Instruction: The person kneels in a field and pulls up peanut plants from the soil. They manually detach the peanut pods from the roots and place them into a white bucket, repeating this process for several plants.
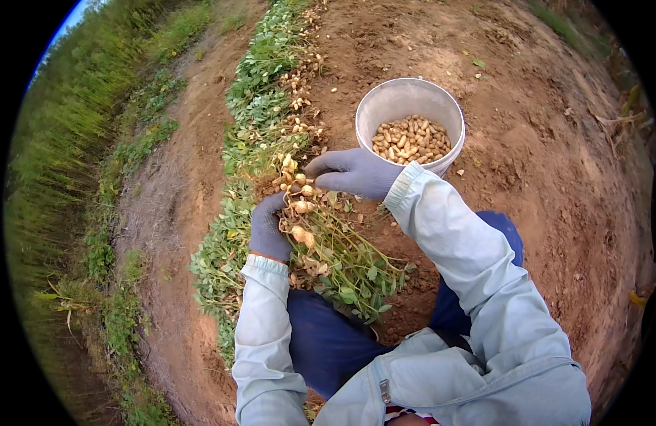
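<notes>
My left hand [270, 231], in a grey glove, is closed round the stems of an uprooted peanut plant [353, 266] just below its roots. Pale peanuts [301, 206] hang from the roots above and beside that hand, and the plant's green leaves trail down toward my knees. My right hand [362, 174], also gloved, reaches in from the right. Its fingers stretch toward the peanuts with a gap between thumb and forefinger, and nothing shows in it. Whether its fingertips touch a peanut, I cannot tell. Behind the right hand stands a white bucket [452, 157] partly filled with picked peanuts [411, 140].
A long row of pulled peanut plants [260, 85] runs away from me, roots and pods along its right side. Brown soil [541, 184] lies to the right, with a few loose pods. Tall green growth [72, 156] borders the left. My bent knees [328, 341] are close below.
</notes>
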`<action>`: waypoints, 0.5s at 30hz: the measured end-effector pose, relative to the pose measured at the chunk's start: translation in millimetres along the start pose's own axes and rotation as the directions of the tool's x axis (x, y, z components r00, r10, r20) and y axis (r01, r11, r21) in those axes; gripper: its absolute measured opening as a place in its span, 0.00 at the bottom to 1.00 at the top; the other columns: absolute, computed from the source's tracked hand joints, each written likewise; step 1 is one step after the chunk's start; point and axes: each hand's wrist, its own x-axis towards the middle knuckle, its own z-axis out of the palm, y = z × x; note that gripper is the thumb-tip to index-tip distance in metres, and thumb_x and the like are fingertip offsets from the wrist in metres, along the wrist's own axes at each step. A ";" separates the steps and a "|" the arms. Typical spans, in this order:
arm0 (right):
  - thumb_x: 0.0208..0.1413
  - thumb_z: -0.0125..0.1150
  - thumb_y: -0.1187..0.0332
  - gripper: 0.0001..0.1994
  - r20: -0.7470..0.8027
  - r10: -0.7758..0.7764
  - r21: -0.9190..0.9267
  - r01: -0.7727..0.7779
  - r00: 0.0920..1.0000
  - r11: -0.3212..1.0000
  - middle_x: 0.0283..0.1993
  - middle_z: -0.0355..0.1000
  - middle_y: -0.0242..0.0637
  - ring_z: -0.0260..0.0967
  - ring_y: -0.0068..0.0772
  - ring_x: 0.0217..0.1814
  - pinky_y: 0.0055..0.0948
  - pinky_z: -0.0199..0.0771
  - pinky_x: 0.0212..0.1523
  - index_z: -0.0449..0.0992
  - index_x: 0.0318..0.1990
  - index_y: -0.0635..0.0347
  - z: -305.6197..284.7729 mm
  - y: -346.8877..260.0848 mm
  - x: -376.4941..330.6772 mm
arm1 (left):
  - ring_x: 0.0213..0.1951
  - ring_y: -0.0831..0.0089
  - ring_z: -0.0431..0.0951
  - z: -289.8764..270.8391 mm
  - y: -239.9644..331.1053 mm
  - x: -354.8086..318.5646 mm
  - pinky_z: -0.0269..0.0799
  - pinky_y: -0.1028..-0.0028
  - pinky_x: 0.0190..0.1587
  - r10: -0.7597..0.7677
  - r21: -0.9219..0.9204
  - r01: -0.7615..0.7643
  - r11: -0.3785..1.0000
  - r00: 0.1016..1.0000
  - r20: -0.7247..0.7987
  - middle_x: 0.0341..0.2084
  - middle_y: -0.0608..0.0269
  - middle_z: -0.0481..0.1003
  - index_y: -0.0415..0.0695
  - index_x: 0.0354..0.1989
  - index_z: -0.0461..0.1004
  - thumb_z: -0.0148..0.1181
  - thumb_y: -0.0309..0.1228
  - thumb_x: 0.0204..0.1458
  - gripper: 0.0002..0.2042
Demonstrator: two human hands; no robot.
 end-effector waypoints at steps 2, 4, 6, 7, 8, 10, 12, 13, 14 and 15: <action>0.53 0.57 0.59 0.26 0.003 -0.077 0.152 0.076 0.997 0.985 0.52 0.70 0.41 0.67 0.32 0.54 0.31 0.65 0.54 0.65 0.59 0.57 14.0 -2.2 0.8 | 0.37 0.66 0.78 -4.5 1.0 -2.5 0.76 0.69 0.43 -0.048 0.025 0.048 0.999 0.998 0.026 0.36 0.55 0.76 0.33 0.43 0.72 0.52 0.25 0.45 0.15; 0.52 0.58 0.61 0.28 -0.061 -0.100 0.321 0.115 0.993 0.940 0.53 0.70 0.41 0.67 0.30 0.54 0.30 0.66 0.54 0.63 0.61 0.58 23.7 -0.1 2.3 | 0.37 0.66 0.78 -2.6 -1.3 -0.9 0.76 0.69 0.43 -0.052 0.043 0.053 0.998 0.999 -0.010 0.36 0.55 0.76 0.33 0.43 0.72 0.52 0.26 0.46 0.15; 0.51 0.61 0.64 0.30 -0.046 -0.074 0.314 0.085 0.996 0.946 0.53 0.70 0.40 0.66 0.30 0.54 0.29 0.66 0.54 0.61 0.62 0.58 26.5 -2.9 3.3 | 0.37 0.66 0.78 -2.5 -2.1 -0.6 0.76 0.69 0.43 -0.047 0.059 0.049 0.997 0.998 -0.034 0.36 0.55 0.77 0.33 0.43 0.72 0.52 0.26 0.47 0.15; 0.51 0.61 0.64 0.30 -0.035 -0.067 0.297 0.074 0.997 0.952 0.53 0.70 0.40 0.67 0.30 0.54 0.29 0.66 0.54 0.61 0.62 0.58 26.6 -3.5 3.5 | 0.37 0.67 0.78 -3.6 -2.6 -0.6 0.76 0.70 0.43 -0.040 0.063 0.042 0.997 0.999 -0.036 0.36 0.55 0.77 0.33 0.43 0.72 0.52 0.26 0.47 0.15; 0.51 0.61 0.64 0.30 -0.034 -0.048 0.274 0.055 0.998 0.960 0.52 0.70 0.39 0.67 0.30 0.54 0.29 0.67 0.54 0.61 0.62 0.58 24.2 -3.2 0.4 | 0.37 0.67 0.78 -2.1 -6.1 1.8 0.76 0.70 0.43 -0.043 0.063 0.044 0.997 0.999 -0.025 0.36 0.55 0.77 0.33 0.43 0.72 0.52 0.27 0.47 0.15; 0.50 0.60 0.58 0.28 -0.086 -0.062 0.119 0.072 0.994 0.990 0.48 0.72 0.42 0.70 0.33 0.50 0.30 0.68 0.52 0.64 0.59 0.57 27.8 -7.8 -1.9 | 0.32 0.67 0.78 -6.7 -1.5 1.4 0.78 0.72 0.34 -0.039 0.020 0.038 0.999 0.998 0.050 0.34 0.55 0.77 0.33 0.42 0.72 0.52 0.28 0.48 0.14; 0.50 0.59 0.55 0.26 -0.094 -0.024 -0.002 0.024 0.995 1.000 0.46 0.72 0.46 0.71 0.40 0.49 0.33 0.68 0.51 0.68 0.55 0.56 34.2 -18.0 -6.1 | 0.27 0.67 0.77 -3.2 -2.2 -0.5 0.76 0.73 0.28 -0.061 -0.085 0.062 0.994 0.998 0.016 0.28 0.56 0.76 0.33 0.44 0.70 0.50 0.33 0.50 0.16; 0.51 0.57 0.55 0.22 -0.153 -0.102 -0.067 0.092 0.983 0.993 0.47 0.72 0.47 0.71 0.47 0.48 0.36 0.70 0.48 0.70 0.51 0.56 40.2 -6.3 -2.8 | 0.27 0.68 0.77 4.4 -2.2 -2.0 0.76 0.73 0.30 -0.039 -0.033 0.037 0.999 0.998 -0.048 0.28 0.57 0.76 0.33 0.42 0.71 0.49 0.33 0.50 0.16; 0.52 0.57 0.55 0.21 -0.168 -0.099 -0.077 0.087 0.981 0.993 0.47 0.71 0.47 0.71 0.48 0.47 0.37 0.70 0.48 0.70 0.51 0.55 39.8 -5.5 -2.0 | 0.28 0.68 0.77 2.7 -0.9 -4.3 0.75 0.74 0.31 -0.011 0.105 0.018 0.994 0.998 -0.069 0.27 0.57 0.76 0.33 0.39 0.72 0.49 0.33 0.51 0.15; 0.52 0.57 0.55 0.21 -0.182 -0.096 -0.087 0.081 0.979 0.993 0.48 0.71 0.47 0.71 0.49 0.46 0.38 0.71 0.47 0.70 0.51 0.55 38.8 -5.0 -1.7 | 0.28 0.69 0.77 3.3 -2.5 -4.4 0.76 0.74 0.32 0.000 0.125 0.007 0.992 0.999 -0.053 0.29 0.57 0.76 0.33 0.40 0.73 0.51 0.32 0.50 0.15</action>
